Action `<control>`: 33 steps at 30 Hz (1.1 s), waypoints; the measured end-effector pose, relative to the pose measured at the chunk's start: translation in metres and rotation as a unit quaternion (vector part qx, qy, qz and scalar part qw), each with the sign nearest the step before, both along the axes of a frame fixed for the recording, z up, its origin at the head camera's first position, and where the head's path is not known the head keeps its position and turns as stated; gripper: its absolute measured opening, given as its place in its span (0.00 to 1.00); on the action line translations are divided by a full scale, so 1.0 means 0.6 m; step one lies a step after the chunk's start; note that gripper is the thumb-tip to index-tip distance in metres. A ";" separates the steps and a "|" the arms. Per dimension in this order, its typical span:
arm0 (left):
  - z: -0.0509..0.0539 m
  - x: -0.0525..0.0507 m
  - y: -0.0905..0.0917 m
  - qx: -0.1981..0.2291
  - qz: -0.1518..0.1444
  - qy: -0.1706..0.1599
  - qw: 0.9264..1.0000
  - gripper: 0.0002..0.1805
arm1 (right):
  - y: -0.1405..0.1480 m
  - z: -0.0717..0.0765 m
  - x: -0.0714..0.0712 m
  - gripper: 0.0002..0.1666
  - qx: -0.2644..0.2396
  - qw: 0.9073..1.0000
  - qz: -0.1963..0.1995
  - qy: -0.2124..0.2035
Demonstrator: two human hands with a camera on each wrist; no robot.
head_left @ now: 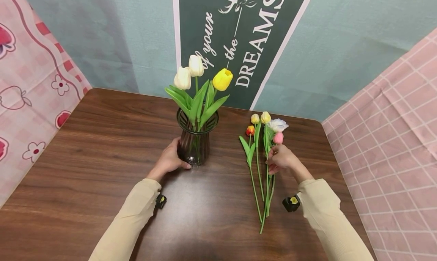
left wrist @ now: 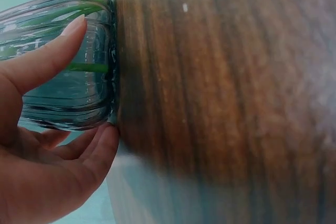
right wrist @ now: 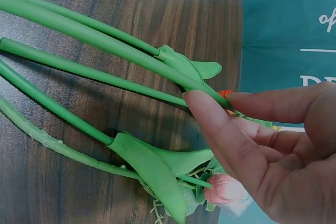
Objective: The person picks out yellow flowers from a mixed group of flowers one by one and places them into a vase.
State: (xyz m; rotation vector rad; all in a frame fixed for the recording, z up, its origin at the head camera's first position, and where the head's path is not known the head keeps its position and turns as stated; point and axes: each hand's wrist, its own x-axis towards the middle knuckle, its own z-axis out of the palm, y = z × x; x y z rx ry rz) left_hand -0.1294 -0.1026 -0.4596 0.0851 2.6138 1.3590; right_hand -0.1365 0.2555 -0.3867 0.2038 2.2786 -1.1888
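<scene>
A ribbed dark glass vase (head_left: pixel 194 145) stands on the table holding two white tulips (head_left: pixel 183 79) and a yellow tulip (head_left: pixel 222 79). My left hand (head_left: pixel 169 157) grips the vase low on its left side; in the left wrist view the thumb (left wrist: pixel 50 56) lies along the glass (left wrist: pixel 97 90). To the right, my right hand (head_left: pixel 281 158) pinches a green flower stem (right wrist: pixel 121 48) between thumb and forefinger. Which bloom tops that stem is unclear. Around it lie a red-orange tulip (head_left: pixel 250 130), pale yellow tulips (head_left: pixel 265 117), a pink tulip (head_left: pixel 278 138) and a white flower (head_left: pixel 278 124).
The brown wooden table (head_left: pixel 112 170) backs onto a blue-grey cloth (head_left: pixel 153 44) with a dark lettered panel. Pink patterned cloths hang at the left (head_left: pixel 30 101) and right (head_left: pixel 396 139) sides. A small black wrist device (head_left: pixel 291 203) sits by the right sleeve.
</scene>
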 end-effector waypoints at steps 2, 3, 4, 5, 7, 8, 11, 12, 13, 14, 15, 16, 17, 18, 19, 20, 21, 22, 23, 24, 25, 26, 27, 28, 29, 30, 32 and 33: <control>0.001 0.001 0.001 -0.003 0.005 0.002 1.000 0.58 | 0.001 -0.001 0.000 0.04 0.000 1.000 0.001 0.001; 0.001 0.001 0.001 -0.003 0.007 0.004 1.000 0.58 | 0.001 -0.002 0.000 0.04 -0.001 1.000 0.002 0.001; 0.001 0.002 0.001 -0.004 0.008 0.006 1.000 0.58 | 0.002 -0.002 0.000 0.04 -0.001 1.000 0.002 0.001; 0.001 0.002 0.002 -0.005 0.009 0.007 1.000 0.58 | 0.002 -0.002 0.000 0.04 -0.001 1.000 0.003 0.001; 0.003 0.003 0.003 -0.005 0.010 0.009 1.000 0.57 | 0.003 -0.001 -0.001 0.05 -0.001 1.000 0.003 0.000; 0.003 0.003 0.003 -0.004 0.011 0.009 1.000 0.57 | 0.003 -0.001 -0.001 0.05 -0.001 1.000 0.003 0.000; 0.005 0.003 0.005 -0.002 0.008 0.007 1.000 0.58 | 0.003 0.002 -0.002 0.05 -0.002 1.000 0.002 -0.001; 0.005 0.002 0.005 -0.001 0.006 0.006 1.000 0.58 | 0.002 0.003 -0.002 0.05 -0.002 1.000 0.002 -0.001; 0.005 0.002 0.006 0.001 0.003 0.005 1.000 0.58 | 0.002 0.004 -0.003 0.05 -0.002 1.000 0.003 -0.002; 0.005 0.001 0.006 0.003 0.000 0.004 1.000 0.59 | 0.002 0.005 -0.003 0.05 -0.002 1.000 0.003 -0.003; 0.005 0.001 0.006 0.006 -0.002 0.003 1.000 0.59 | 0.002 0.006 -0.004 0.05 -0.001 1.000 0.004 -0.003; 0.005 0.000 0.006 0.008 -0.005 0.004 1.000 0.59 | 0.001 0.006 -0.004 0.05 0.000 1.000 0.005 -0.004; 0.006 0.000 0.006 0.010 -0.008 0.004 1.000 0.59 | 0.001 0.007 -0.005 0.05 0.001 1.000 0.006 -0.005; 0.006 -0.001 0.005 0.012 -0.010 0.006 1.000 0.59 | 0.001 0.008 -0.005 0.05 0.002 1.000 0.007 -0.005; 0.006 -0.001 0.005 0.013 -0.011 0.006 1.000 0.58 | 0.001 0.008 -0.005 0.04 0.002 1.000 0.008 -0.005; 0.006 -0.001 0.004 0.014 -0.012 0.006 1.000 0.58 | 0.000 0.008 -0.005 0.04 0.003 1.000 0.009 -0.004; 0.006 -0.001 0.004 0.013 -0.014 0.006 1.000 0.58 | 0.000 0.008 -0.006 0.04 0.004 1.000 0.010 -0.004; 0.006 -0.002 0.003 0.011 -0.015 0.006 1.000 0.58 | 0.000 0.007 -0.006 0.04 0.004 1.000 0.009 -0.003; 0.005 -0.002 0.003 0.009 -0.015 0.005 1.000 0.57 | 0.001 0.007 -0.006 0.04 0.004 1.000 0.009 -0.003; 0.005 -0.003 0.003 0.006 -0.015 0.005 1.000 0.57 | 0.001 0.006 -0.006 0.04 0.004 1.000 0.009 -0.003; 0.005 -0.003 0.003 0.003 -0.014 0.005 1.000 0.56 | 0.001 0.005 -0.006 0.04 0.004 1.000 0.008 -0.003; 0.004 -0.004 0.003 0.001 -0.013 0.006 1.000 0.55 | 0.002 0.005 -0.006 0.05 0.004 1.000 0.008 -0.003; 0.004 -0.004 0.003 -0.002 -0.013 0.006 1.000 0.55 | 0.002 0.004 -0.006 0.05 0.004 1.000 0.008 -0.003; 0.004 -0.005 0.002 -0.004 -0.013 0.007 1.000 0.54 | 0.002 0.004 -0.006 0.05 0.003 1.000 0.008 -0.003; 0.004 -0.005 0.002 -0.005 -0.013 0.008 1.000 0.54 | 0.002 0.004 -0.006 0.05 0.004 1.000 0.009 -0.004; 0.003 -0.005 0.002 -0.006 -0.013 0.008 1.000 0.54 | 0.002 0.004 -0.006 0.05 0.004 1.000 0.010 -0.004; 0.003 -0.004 0.002 -0.006 -0.012 0.007 1.000 0.54 | 0.001 0.004 -0.005 0.05 0.003 1.000 0.010 -0.004; 0.003 -0.004 0.002 -0.006 -0.011 0.006 1.000 0.54 | 0.001 0.004 -0.004 0.05 0.001 1.000 0.009 -0.005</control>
